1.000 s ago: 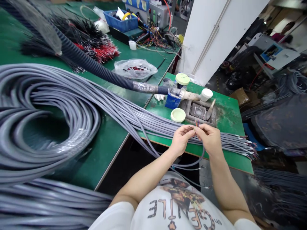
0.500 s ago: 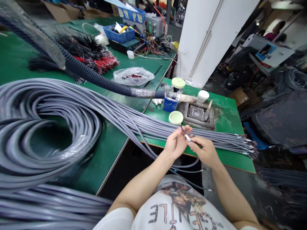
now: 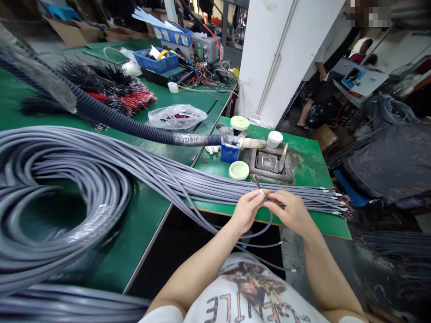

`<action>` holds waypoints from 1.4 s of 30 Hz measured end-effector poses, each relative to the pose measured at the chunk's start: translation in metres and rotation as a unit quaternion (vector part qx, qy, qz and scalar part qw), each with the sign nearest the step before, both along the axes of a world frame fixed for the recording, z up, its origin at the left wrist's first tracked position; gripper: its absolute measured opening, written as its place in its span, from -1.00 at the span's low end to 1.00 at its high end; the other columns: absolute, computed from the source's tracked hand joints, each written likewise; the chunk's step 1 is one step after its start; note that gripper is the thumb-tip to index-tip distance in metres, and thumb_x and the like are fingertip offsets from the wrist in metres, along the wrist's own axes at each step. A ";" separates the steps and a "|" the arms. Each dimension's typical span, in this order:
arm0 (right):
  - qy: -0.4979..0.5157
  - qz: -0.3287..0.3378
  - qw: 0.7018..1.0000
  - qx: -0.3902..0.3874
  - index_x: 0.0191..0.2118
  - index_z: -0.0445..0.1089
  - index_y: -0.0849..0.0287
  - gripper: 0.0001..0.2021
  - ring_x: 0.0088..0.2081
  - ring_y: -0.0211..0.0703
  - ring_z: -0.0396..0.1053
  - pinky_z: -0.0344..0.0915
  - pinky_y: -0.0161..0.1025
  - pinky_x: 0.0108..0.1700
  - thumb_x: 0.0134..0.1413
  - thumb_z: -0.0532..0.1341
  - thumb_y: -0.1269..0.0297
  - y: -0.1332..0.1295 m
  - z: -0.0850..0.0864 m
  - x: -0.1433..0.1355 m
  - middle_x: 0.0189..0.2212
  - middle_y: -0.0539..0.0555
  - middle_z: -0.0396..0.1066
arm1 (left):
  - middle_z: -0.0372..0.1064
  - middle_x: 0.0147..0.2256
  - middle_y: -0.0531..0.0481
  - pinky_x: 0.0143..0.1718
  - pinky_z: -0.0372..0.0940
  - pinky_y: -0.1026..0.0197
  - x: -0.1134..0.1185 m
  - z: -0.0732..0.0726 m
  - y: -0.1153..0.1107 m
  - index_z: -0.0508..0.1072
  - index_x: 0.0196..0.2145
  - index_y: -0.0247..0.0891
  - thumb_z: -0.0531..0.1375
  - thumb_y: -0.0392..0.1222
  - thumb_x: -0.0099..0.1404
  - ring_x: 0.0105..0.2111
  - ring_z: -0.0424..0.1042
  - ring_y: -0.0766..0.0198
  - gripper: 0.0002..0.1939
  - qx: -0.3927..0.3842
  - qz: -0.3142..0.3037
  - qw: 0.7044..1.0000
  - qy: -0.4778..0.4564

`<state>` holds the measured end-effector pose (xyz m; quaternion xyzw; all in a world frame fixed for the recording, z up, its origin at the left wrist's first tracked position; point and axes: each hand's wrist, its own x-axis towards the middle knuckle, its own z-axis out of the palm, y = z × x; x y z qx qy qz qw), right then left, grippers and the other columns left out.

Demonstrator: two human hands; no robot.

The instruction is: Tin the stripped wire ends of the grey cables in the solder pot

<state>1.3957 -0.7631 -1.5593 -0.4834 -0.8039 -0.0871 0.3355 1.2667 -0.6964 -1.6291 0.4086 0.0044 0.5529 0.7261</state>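
A grey cable loops up from below the bench edge into my hands. Its end has a white band and thin dark wires that stick up past my fingers. My left hand is closed, thumb and fingers pinching the cable end by the white band. Right beside it my right hand is closed too, its fingertips pinching the cable just below the band. Behind both hands a bundle of grey cables lies across the green bench, its stripped ends at the right.
A solder pot with a scraper sits beyond the bundle. Near it are a pale green dish, a white cup and a blue box under a ribbed hose. Coiled cable fills the left. A person stands behind the pillar.
My left hand has gone from half open to pinching the cable end at the white band. The wires now point more upward. The view has shifted, and a person has appeared at the back right.
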 end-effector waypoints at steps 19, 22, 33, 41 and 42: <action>0.079 0.049 0.964 0.247 -0.35 0.48 0.13 -0.88 -0.47 -0.23 0.31 0.25 -0.21 -0.34 0.15 0.19 0.36 -0.002 0.000 -0.021 -0.51 0.02 0.46 | 0.48 -0.36 -0.01 -0.39 0.32 0.34 -0.002 -0.004 -0.010 0.58 -0.28 -0.31 0.34 -0.12 0.12 -0.47 0.36 0.41 -0.76 0.046 0.102 0.991 0.067; 0.079 0.071 0.962 0.250 -0.27 0.49 0.10 -0.88 -0.42 -0.21 0.36 0.28 -0.18 -0.29 0.11 0.22 0.42 -0.005 -0.005 -0.011 -0.46 0.02 0.49 | 0.49 -0.39 -0.03 -0.44 0.33 0.37 -0.006 0.000 -0.009 0.57 -0.27 -0.34 0.37 -0.12 0.08 -0.48 0.39 0.41 -0.72 0.003 0.048 0.998 0.037; -0.140 0.173 0.948 0.227 0.10 0.36 -0.07 -0.58 0.09 -0.04 0.29 0.32 0.00 0.06 0.16 0.12 0.45 0.009 -0.010 0.009 0.05 0.08 0.39 | 0.46 -0.40 0.00 -0.42 0.33 0.43 -0.022 0.008 -0.008 0.52 -0.25 -0.37 0.37 -0.16 0.10 -0.47 0.40 0.46 -0.71 -0.048 -0.066 0.996 -0.045; -0.193 0.211 0.934 0.215 0.08 0.36 -0.07 -0.62 0.20 0.01 0.17 0.21 0.10 0.16 0.15 0.16 0.37 0.024 -0.007 0.001 0.10 0.03 0.37 | 0.39 -0.49 0.04 -0.51 0.27 0.38 -0.029 0.009 -0.008 0.51 -0.18 -0.35 0.32 -0.14 0.15 -0.56 0.34 0.44 -0.69 -0.028 -0.079 0.995 -0.058; -0.169 0.217 0.937 0.217 0.08 0.37 -0.06 -0.62 0.18 0.01 0.20 0.23 0.10 0.15 0.15 0.17 0.37 0.026 -0.005 0.001 0.07 0.04 0.40 | 0.40 -0.47 0.03 -0.49 0.28 0.36 -0.029 0.010 -0.010 0.50 -0.15 -0.34 0.32 -0.12 0.15 -0.55 0.35 0.43 -0.67 -0.022 -0.064 0.996 -0.051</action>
